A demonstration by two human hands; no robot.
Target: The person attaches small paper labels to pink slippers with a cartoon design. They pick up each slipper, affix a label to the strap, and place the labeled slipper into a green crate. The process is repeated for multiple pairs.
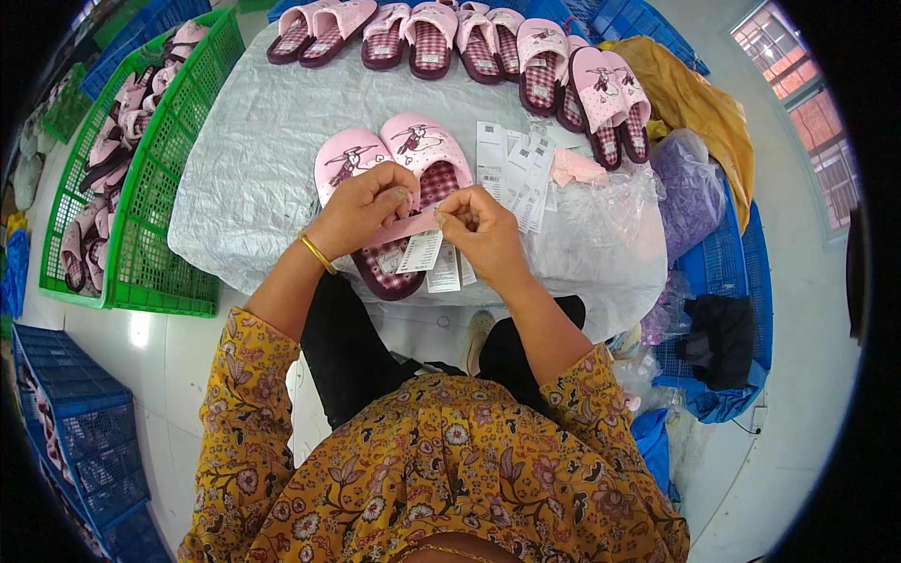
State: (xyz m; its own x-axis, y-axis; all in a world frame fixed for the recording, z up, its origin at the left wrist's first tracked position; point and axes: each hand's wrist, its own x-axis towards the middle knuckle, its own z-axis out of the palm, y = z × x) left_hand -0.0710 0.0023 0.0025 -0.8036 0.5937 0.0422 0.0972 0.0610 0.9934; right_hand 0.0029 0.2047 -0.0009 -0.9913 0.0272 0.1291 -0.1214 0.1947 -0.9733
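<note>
1. Wearing a mustard floral top (441,460) at six o'clock, nearest the camera, with dark trousers (352,342) just beyond.
2. Curling the fingers of the left hand (366,208) inward at about ten to eleven o'clock, leaving hardly any opening and keeping hold of the left end of a pink strip (409,227); not being able to tell the exact finger contact there.
3. Pinching the strip's right end between thumb and forefinger of the right hand (479,230), near one o'clock, with the other fingers folding in.
4. Stretching the strip above a pair of pink slippers (427,141) at eleven o'clock, pointing toes toward twelve.
5. Showing white labels (420,251) just below the strip; not being able to tell their attachment.
6. Lying at one o'clock on a silvery plastic sheet (253,169): more printed labels (514,169), beside a pink scrap (577,167).
7. Lining the far edge from eleven to one: further pink slippers (432,38).
8. Standing around: a slipper-filled green crate (164,216) at ten, blue crates (84,441) at eight, a yellow cloth (694,103) at two.
</note>
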